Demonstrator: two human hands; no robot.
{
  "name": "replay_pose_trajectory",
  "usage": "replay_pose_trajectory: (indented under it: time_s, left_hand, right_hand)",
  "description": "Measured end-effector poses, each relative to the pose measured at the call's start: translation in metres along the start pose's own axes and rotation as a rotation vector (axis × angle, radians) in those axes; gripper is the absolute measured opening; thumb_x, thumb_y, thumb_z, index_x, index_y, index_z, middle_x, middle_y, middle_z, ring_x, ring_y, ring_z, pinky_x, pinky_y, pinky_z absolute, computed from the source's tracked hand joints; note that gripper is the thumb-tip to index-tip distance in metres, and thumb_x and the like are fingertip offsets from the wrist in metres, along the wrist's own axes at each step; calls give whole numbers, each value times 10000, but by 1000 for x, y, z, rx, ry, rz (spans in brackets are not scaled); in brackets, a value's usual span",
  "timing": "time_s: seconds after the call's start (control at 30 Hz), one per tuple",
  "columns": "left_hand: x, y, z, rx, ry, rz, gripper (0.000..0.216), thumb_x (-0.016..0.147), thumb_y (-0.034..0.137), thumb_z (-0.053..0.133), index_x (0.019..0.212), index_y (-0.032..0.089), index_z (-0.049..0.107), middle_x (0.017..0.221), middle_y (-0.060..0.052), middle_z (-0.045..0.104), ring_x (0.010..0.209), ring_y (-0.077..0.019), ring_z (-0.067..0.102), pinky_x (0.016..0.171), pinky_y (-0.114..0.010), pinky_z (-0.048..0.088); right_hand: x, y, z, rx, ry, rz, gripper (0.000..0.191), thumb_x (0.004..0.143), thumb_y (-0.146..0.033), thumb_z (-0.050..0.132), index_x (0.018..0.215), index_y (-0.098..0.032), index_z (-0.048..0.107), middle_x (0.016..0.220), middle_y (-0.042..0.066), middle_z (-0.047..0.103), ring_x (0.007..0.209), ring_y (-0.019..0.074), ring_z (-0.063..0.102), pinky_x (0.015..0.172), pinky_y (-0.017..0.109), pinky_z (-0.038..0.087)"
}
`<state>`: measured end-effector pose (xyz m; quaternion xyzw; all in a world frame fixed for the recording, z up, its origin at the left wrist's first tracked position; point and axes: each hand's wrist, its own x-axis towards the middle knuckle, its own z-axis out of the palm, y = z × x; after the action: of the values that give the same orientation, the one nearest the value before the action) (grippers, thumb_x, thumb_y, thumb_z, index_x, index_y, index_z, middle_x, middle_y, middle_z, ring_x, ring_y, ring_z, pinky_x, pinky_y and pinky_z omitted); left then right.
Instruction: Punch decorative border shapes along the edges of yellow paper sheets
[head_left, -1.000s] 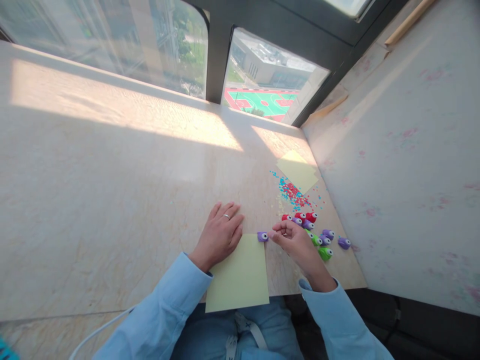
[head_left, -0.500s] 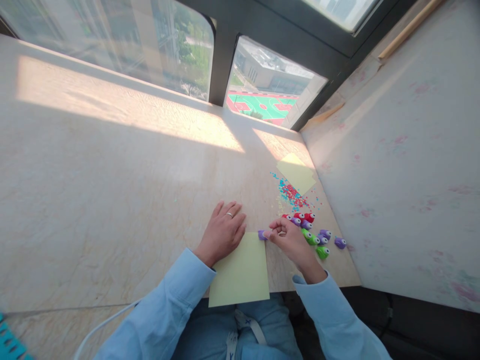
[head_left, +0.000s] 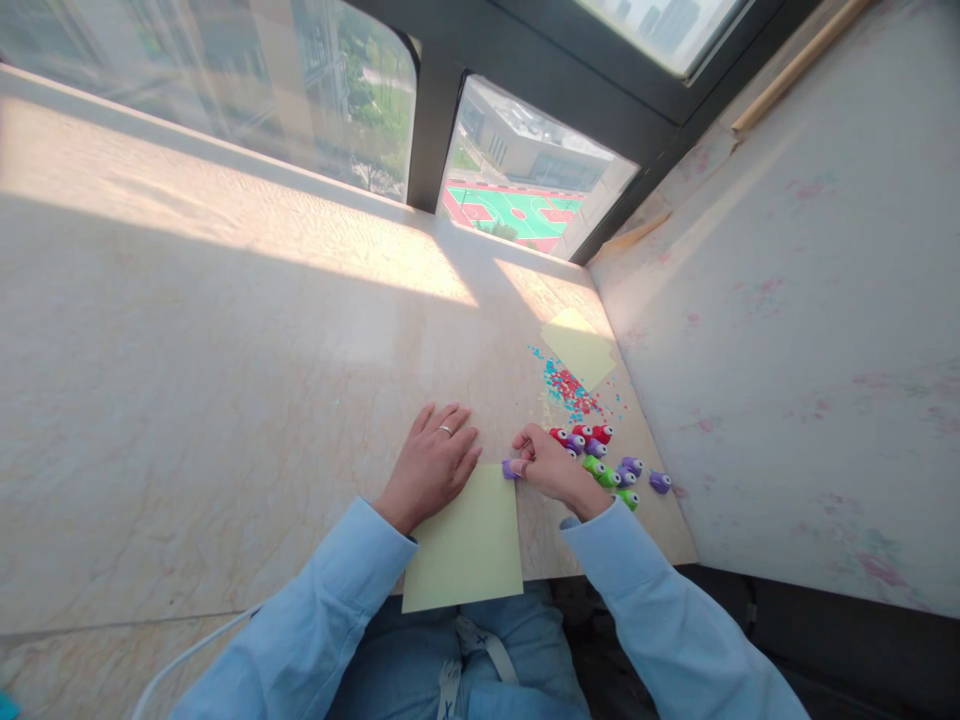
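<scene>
A pale yellow paper sheet (head_left: 466, 545) lies at the near edge of the marble sill, overhanging my lap. My left hand (head_left: 430, 465) rests flat on its top left corner, fingers stretched out, a ring on one finger. My right hand (head_left: 550, 466) is closed in a pinch on a small purple paper punch (head_left: 511, 468) at the sheet's top right corner. Right of that hand sits a cluster of small punches (head_left: 606, 463) in red, purple and green.
Red and blue paper confetti (head_left: 568, 392) is scattered beyond the punches. A second yellow sheet (head_left: 579, 346) lies farther back by the right wall. The marble sill (head_left: 225, 350) runs left under the window. A white cable (head_left: 187, 655) hangs at the lower left.
My right hand has pressed in closer over the purple punch at the sheet's corner. My left hand has stayed flat on the sheet. The view has shifted slightly.
</scene>
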<state>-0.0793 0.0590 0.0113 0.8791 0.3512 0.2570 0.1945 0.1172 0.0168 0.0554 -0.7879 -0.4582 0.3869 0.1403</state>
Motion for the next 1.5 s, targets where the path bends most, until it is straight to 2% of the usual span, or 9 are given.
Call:
replay_pose_trajectory:
  time_s: [0.17, 0.4, 0.53, 0.63, 0.83, 1.17, 1.27, 1.37, 1.5]
  left_hand:
    - [-1, -1, 1, 11, 10, 15, 275, 977, 311, 436, 1063, 182, 663, 1328, -131, 608, 1290, -281, 504, 1124, -557, 314]
    - [-2, -3, 0, 11, -26, 25, 260, 950, 299, 483, 1088, 169, 661, 1349, -144, 595, 1306, -294, 492, 1132, -563, 301]
    - [-3, -4, 0, -14, -20, 35, 298, 901, 409, 580, 1085, 191, 668, 1345, -144, 595, 1326, -301, 476, 1143, -570, 281]
    - [-3, -6, 0, -23, -28, 40, 367, 845, 475, 650, 1083, 197, 672, 1348, -143, 593, 1335, -311, 467, 1148, -571, 275]
    - [-3, -8, 2, -18, -42, 32, 367, 834, 439, 680, 1100, 186, 673, 1350, -149, 594, 1335, -311, 470, 1151, -574, 271]
    - [-3, -8, 4, 15, -29, 48, 357, 858, 457, 653, 1092, 188, 672, 1341, -148, 599, 1327, -313, 479, 1142, -575, 282]
    - [-2, -7, 5, 3, -20, 54, 350, 873, 462, 637, 1069, 174, 676, 1326, -152, 609, 1318, -323, 485, 1128, -588, 292]
    - [-1, -8, 7, -73, 72, 46, 259, 907, 396, 604, 1025, 180, 684, 1252, -135, 654, 1260, -300, 536, 1101, -577, 337]
    - [0, -5, 6, -252, 349, 0, 156, 927, 250, 547, 913, 182, 687, 1062, -103, 709, 1113, -234, 604, 991, -443, 467]
  right_hand:
    - [-5, 4, 2, 26, 47, -38, 219, 661, -137, 637, 837, -206, 526, 635, -75, 514, 604, 131, 510, 578, 247, 374]
    - [-22, 11, 6, 88, 128, -157, 209, 743, -198, 575, 947, -190, 619, 720, -30, 578, 707, 165, 575, 694, 300, 444]
    - [-31, 15, 12, 136, 199, -197, 215, 789, -269, 562, 952, -180, 670, 813, 13, 623, 740, 173, 582, 725, 321, 464]
    - [-36, 15, 13, 35, 250, -245, 207, 777, -256, 600, 943, -196, 707, 845, 25, 622, 761, 178, 575, 768, 334, 463]
    - [-40, 19, 6, -166, 349, -278, 183, 816, -189, 578, 922, -207, 725, 908, 53, 627, 858, 204, 594, 837, 355, 448]
    - [-29, 17, 5, -217, 349, -355, 324, 868, -74, 458, 1055, -162, 707, 1101, 109, 666, 1026, 213, 603, 939, 357, 449]
    - [-25, 16, 6, -221, 353, -401, 319, 891, -104, 461, 1113, -145, 687, 1141, 117, 665, 1069, 217, 601, 972, 360, 444]
    - [-23, 19, 9, -247, 389, -417, 314, 892, -178, 535, 1181, -148, 654, 1180, 125, 652, 1095, 236, 599, 983, 377, 449]
    - [-20, 22, 12, -267, 404, -417, 279, 857, -173, 590, 1120, -164, 682, 1146, 123, 661, 1107, 255, 605, 984, 378, 457]
